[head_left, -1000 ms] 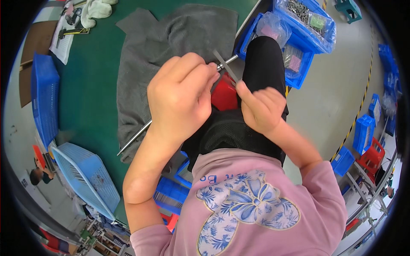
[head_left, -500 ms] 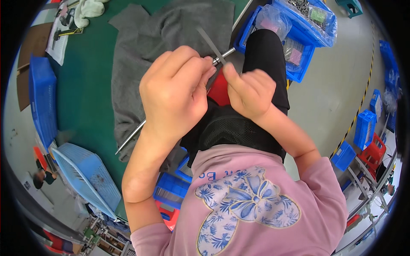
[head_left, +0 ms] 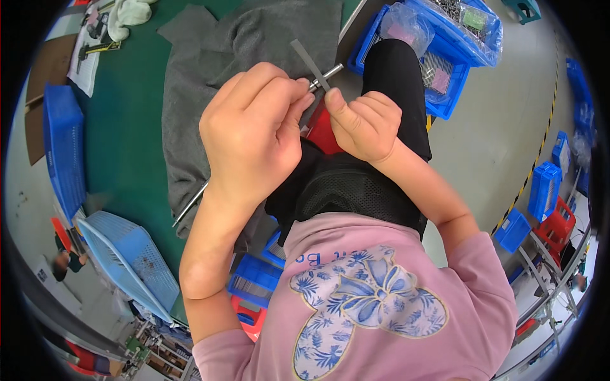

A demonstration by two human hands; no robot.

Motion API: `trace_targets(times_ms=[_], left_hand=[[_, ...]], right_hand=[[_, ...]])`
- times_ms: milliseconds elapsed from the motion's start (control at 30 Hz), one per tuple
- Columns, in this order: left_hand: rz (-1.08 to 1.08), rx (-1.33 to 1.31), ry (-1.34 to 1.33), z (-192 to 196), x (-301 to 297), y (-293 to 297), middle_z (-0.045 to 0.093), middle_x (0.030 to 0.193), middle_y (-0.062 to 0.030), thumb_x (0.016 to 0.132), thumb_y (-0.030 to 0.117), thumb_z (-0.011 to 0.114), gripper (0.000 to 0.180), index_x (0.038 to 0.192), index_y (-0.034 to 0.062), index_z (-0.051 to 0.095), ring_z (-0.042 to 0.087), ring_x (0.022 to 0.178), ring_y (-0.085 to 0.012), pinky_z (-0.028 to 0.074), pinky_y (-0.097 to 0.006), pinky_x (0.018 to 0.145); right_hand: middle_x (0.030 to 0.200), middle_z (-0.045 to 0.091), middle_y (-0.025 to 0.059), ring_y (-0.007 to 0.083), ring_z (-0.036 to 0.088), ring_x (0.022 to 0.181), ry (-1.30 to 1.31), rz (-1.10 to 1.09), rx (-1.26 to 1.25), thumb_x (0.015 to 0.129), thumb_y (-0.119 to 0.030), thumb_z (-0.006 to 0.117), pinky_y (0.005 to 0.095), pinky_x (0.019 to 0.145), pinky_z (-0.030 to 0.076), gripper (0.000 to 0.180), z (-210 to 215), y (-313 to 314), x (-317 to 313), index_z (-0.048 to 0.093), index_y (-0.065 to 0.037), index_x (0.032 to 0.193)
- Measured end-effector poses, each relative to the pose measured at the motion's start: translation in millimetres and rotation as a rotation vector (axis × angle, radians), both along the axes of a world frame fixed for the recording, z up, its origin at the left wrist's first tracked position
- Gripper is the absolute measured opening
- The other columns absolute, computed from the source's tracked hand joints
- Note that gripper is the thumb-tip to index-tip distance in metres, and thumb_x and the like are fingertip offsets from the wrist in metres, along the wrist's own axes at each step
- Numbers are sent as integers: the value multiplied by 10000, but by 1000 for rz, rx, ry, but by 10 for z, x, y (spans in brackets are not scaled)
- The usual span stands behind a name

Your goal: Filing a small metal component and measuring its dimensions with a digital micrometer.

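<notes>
1. I look through the left of two head-worn fisheye cameras, facing steeply down past the grey cloth (head_left: 197, 70).
2. My left hand (head_left: 254, 120), overlapping the cloth, and right hand (head_left: 365, 124), beyond its lower right, loom close.
3. The wide view takes in my shirt (head_left: 381, 295) below it, floor (head_left: 483, 140) rightward.

And there's the slim rod (head_left: 192, 202), bright glossy metal, against the flat strip (head_left: 311, 64), a matt grey, probably metal too! Below, the grey cloth (head_left: 189, 89) looks dull and rough-napped, while the light-blue basket (head_left: 151, 263) shows smooth plastic.
</notes>
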State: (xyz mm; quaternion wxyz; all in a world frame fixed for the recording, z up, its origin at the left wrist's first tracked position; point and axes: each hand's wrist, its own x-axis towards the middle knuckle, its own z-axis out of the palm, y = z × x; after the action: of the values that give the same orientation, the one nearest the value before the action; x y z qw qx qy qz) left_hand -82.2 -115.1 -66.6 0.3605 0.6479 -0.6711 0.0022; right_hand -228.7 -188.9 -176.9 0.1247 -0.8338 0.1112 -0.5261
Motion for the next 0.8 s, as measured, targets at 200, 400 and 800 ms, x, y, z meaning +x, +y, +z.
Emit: trace_targets(times_ms=[200, 400, 800], left_hand=[[1, 18, -6, 1, 16, -21, 573, 711, -43, 638, -27, 730, 171, 758, 50, 635, 559, 612, -245, 450, -334, 542], [11, 23, -16, -9, 5, -35, 572, 711, -45, 639, -23, 734, 170, 756, 49, 633, 558, 603, -245, 451, -336, 540], [7, 32, -16, 12, -3, 38, 576, 721, -43, 653, -16, 730, 160, 762, 51, 635, 560, 618, -242, 449, -332, 540]], right_hand=[[550, 370, -24, 122, 394, 445, -18, -65, -78, 620, -63, 709, 260, 430, 315, 392, -136, -89, 26, 726, -54, 1012], [550, 357, -27, 119, 382, 442, -59, -95, -54, 616, -88, 693, 266, 425, 296, 414, -350, -22, 16, 720, -52, 1027], [547, 419, 22, 168, 403, 422, -54, 12, -31, 671, 95, 721, 287, 424, 315, 350, -9, -54, 99, 676, 15, 1009]])
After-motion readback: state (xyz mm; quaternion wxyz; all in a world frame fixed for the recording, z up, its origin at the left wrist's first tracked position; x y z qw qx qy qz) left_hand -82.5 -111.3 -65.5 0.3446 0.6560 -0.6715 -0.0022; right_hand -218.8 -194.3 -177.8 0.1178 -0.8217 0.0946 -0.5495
